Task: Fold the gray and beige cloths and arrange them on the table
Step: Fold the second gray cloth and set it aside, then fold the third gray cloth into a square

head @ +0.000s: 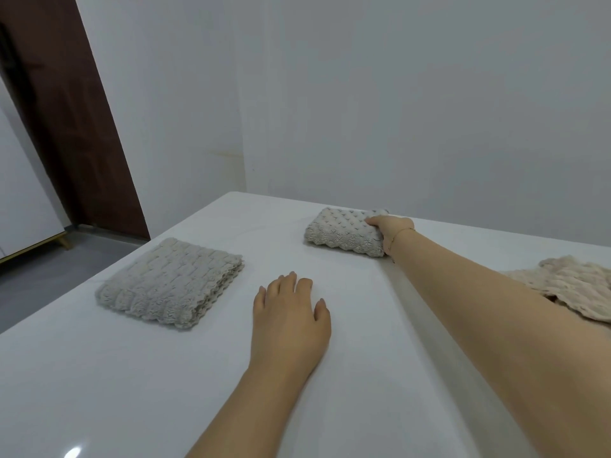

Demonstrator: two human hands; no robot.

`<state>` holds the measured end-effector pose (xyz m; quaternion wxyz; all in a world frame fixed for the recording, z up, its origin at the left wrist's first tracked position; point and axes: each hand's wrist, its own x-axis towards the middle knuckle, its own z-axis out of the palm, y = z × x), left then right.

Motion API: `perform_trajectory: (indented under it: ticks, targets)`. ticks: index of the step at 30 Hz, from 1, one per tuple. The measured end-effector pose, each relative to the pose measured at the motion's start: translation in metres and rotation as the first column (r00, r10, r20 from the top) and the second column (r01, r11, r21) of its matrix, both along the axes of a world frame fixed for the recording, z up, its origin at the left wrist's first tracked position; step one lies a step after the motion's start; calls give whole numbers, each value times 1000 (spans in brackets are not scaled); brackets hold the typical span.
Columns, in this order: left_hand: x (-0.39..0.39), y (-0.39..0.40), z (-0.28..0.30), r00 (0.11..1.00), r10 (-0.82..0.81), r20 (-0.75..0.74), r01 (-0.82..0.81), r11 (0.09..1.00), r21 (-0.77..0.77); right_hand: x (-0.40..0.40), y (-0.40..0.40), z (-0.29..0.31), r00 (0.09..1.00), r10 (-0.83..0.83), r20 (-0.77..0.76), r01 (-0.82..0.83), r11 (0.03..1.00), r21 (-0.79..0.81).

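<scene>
Placing the folded gray cloth (344, 233) near the desk's (330, 375) far edge, your right hand (391, 226) has its fingers curled on it; left hand (291, 319) lies flat, holding nothing. Next, fold the beige cloth (568, 285).

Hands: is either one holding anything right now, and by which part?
The right hand grips the far folded cloth at its right end. The left hand lies flat on the table, holding nothing.

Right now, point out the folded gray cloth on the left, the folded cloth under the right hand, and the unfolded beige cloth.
folded gray cloth (170, 282), head view, top centre.
folded cloth under the right hand (340, 229), head view, bare top.
unfolded beige cloth (572, 285), head view, visible middle.
</scene>
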<state>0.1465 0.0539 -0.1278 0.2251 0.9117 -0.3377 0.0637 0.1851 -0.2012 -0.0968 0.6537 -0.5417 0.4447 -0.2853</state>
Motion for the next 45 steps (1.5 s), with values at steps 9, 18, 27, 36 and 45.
perform_trajectory:
  ticks: [9,18,27,36,45]
  targets:
    - [2,1,0,1000,-5,-15,5,1000,-13,-9,-13,16,968,243,-61,-245,969,-32]
    - [-11,4,11,999,-38,36,39,999,-12,-139,39,75,789,317,-526,-593,618,-517]
    - [-72,8,32,969,-141,200,152,988,-39,-284,96,69,711,-30,-703,-701,50,-711]
    - [-166,-26,46,934,-357,8,354,920,-169,-363,64,66,687,-24,-727,-717,143,-682]
    - [-247,-91,65,785,-620,15,615,775,-146,-413,-8,89,534,-85,-841,-726,464,-508]
